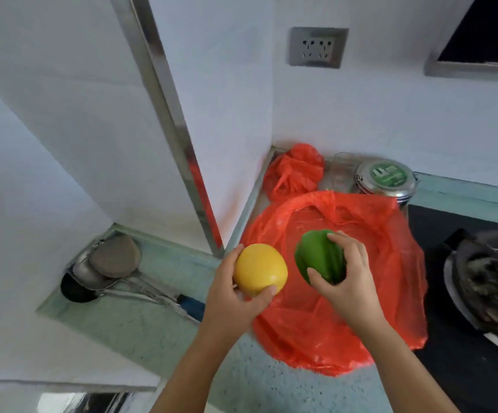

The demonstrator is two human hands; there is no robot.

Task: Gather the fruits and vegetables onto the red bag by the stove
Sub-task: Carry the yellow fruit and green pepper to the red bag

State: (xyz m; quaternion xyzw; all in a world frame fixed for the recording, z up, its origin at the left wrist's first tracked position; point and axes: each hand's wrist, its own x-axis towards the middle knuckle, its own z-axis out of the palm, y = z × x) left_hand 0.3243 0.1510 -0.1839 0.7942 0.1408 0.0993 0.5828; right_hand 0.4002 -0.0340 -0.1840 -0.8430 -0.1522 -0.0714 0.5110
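Over the red bag (316, 323), which is spread flat on the surface (140, 323) just beside the stove (450, 368), two items are held. The yellow fruit (260, 269) is gripped in the left hand (232, 302) at the bag's left edge. The green pepper (319, 257) is gripped in the right hand (352, 281) above the bag's middle. On both hands the fingers (319, 277) are curled round the item, with the thumb on the near side.

Handling, as judged:
- Green pepper: probably hollow and light, with a firm ribbed wall and waxy skin. A wrap across the ribs at the widest part is thought best.
- Yellow fruit: smooth, glossy and rounded, so likely to slip or roll. It is best cupped from below and set down gently.
- Bag: thin, slack film that may slide or bunch under a rolling item.

Not resolved:
- Whether either item touches the bag cannot be told.
- The kind of yellow fruit is not settled, since no stem shows.
- The fingers behind both items are hidden.
- The contents of the knotted red bag (294, 171) in the corner are not seen.
- The pan (492, 281) on the stove is blurred and cut off at the right edge.
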